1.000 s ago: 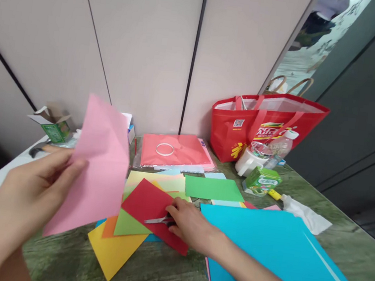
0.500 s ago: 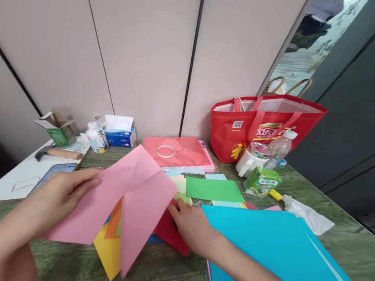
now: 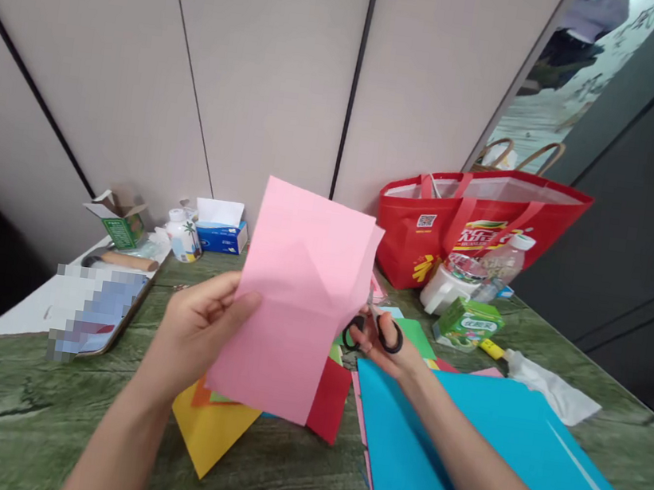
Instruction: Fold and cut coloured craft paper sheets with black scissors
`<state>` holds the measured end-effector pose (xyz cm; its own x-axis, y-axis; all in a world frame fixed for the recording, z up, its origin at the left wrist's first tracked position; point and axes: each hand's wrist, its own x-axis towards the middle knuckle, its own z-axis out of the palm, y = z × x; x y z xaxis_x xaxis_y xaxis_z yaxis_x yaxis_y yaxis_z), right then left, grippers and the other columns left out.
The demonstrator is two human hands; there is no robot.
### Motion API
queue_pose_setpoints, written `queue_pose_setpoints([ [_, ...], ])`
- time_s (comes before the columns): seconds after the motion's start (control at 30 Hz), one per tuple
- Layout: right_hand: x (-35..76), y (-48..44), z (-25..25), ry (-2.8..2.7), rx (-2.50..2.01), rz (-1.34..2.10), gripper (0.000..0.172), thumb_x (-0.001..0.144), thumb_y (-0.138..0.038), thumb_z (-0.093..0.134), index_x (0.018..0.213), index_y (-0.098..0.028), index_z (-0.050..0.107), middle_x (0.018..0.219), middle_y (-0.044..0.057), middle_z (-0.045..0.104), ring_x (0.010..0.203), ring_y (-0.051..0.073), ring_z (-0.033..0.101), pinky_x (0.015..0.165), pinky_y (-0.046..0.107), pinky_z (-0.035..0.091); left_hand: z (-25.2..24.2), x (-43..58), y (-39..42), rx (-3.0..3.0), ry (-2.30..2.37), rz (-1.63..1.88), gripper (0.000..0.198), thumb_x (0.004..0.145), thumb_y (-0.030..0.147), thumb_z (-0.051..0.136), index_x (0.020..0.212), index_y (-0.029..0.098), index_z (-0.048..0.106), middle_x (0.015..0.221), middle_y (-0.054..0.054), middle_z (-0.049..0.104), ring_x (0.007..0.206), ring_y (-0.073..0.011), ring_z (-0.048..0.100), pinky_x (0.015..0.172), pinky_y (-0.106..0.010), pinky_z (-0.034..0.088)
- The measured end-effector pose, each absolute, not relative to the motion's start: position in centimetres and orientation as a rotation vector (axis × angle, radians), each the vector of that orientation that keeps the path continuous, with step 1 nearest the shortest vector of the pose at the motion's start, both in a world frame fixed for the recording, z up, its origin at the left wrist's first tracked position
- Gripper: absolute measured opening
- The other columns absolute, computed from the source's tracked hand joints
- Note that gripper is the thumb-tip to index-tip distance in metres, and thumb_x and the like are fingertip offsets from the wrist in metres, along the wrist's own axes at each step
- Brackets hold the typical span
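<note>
1. The fingers (image 3: 241, 312) of the left hand (image 3: 195, 332) pinch the pink paper (image 3: 296, 297) at its left edge, the thumb flat on the front face and the others curled beside and behind it.
2. The fingers of the right hand (image 3: 393, 358) curl around the handles of the scissors (image 3: 375, 316). The black loops stand apart; which finger sits in which loop is not clear.
3. With twelve at the top of the view, the blades rise from the right fingers toward twelve, close by the paper's right edge. Whether they touch it, or pass behind it, cannot be told.
4. The pink paper is held up off the tabletop (image 3: 271, 487), at nine o'clock from the scissors. Its long axis runs roughly twelve to six, the top leaning slightly toward one, and a second layer shows along the right edge. The left hand is the nearer, in contact with the sheet; the right is just beside it.
5. Beyond the pink paper, a red sheet (image 3: 332, 402) peeks out at five o'clock and a yellow sheet (image 3: 211, 439) at seven. A large blue sheet (image 3: 487, 443) lies at four, under the right forearm, and a red bag (image 3: 411, 248) stands at two.
</note>
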<state>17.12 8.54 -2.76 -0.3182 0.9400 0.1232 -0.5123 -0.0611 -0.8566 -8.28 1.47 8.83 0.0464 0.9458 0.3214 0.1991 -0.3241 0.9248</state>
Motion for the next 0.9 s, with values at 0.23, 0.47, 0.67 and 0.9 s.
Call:
queue_pose_setpoints([
  [0.23,18.3,9.5,-0.1,-1.379,-0.806,1.324,0.036,0.068,-0.043,0.070,0.082,-0.017,0.050,0.063,-0.004,0.049,0.052,0.009,0.046,0.046,0.020,0.034,7.8,-7.2,2.4,1.412,1.025,1.300,0.028,0.074,0.033,0.064,0.100,0.023,0.068,0.077,-0.003,0.069,0.062,-0.0165,0.062,0.050,-0.023,0.047],
  [0.47,17.5,9.9,2.9,-1.353,-0.780,1.355,0.046,0.057,-0.052,0.073,0.073,-0.020,0.045,0.066,-0.004,0.050,0.058,0.011,0.050,0.052,0.021,0.042,7.7,-7.2,2.6,1.256,0.975,1.425,0.031,0.071,0.030,0.067,0.102,0.022,0.067,0.089,-0.006,0.071,0.070,-0.0193,0.065,0.057,-0.026,0.051],
  [0.67,19.1,9.2,5.4,-1.210,-1.002,0.962,0.044,0.054,-0.037,0.080,0.072,-0.021,0.044,0.052,-0.011,0.035,0.038,0.004,0.031,0.033,0.016,0.023,7.0,-7.7,4.0,1.211,0.968,1.275,0.039,0.072,0.030,0.067,0.109,0.020,0.062,0.078,-0.004,0.070,0.060,-0.0146,0.062,0.053,-0.023,0.049],
  [0.9,19.8,6.7,7.2,-1.394,-1.058,0.709,0.037,0.061,-0.039,0.076,0.078,-0.021,0.048,0.050,-0.010,0.036,0.036,0.006,0.035,0.032,0.017,0.028,5.9,-7.5,4.8,1.056,0.884,1.041,0.030,0.072,0.034,0.068,0.097,0.017,0.066,0.070,-0.004,0.068,0.055,-0.0124,0.060,0.049,-0.022,0.049],
])
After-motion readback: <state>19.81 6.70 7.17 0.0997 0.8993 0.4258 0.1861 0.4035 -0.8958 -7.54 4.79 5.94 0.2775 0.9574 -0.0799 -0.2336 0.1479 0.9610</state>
